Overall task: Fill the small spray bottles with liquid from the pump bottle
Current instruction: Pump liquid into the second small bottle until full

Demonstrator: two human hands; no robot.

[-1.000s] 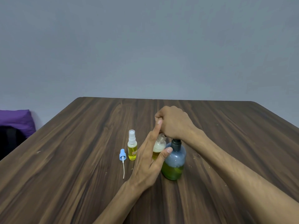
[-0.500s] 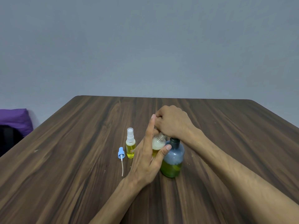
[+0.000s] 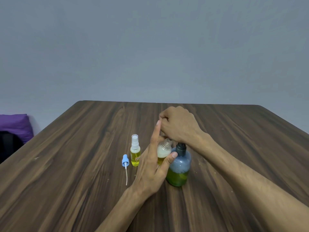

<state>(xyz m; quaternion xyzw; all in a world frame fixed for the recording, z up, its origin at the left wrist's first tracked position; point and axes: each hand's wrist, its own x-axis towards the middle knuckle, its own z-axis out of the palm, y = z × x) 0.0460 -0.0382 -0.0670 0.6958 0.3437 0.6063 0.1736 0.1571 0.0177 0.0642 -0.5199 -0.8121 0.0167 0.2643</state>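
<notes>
The left hand holds an uncapped small spray bottle upright on the bench. Its thumb presses the near side of the bottle; the index finger stands straight up on the bottle's left side, and the other fingers are hidden behind the hand. The bottle's threaded neck is bare, with foam above yellow liquid inside.

The right hand sits above that neck, its fingers curled into a loose fist over the head of the pump bottle; the pump head itself is hidden under the hand, so how the fingers grip it cannot be told. The pump bottle, bluish with green liquid in its lower part, stands just right of the left thumb, touching or nearly touching the small bottle.

Left of the raised index finger, a second small spray bottle stands capped, holding yellow liquid. Further left of it, a blue spray cap with its white dip tube lies flat on the bench. A purple cushion shows beyond the far left edge.
</notes>
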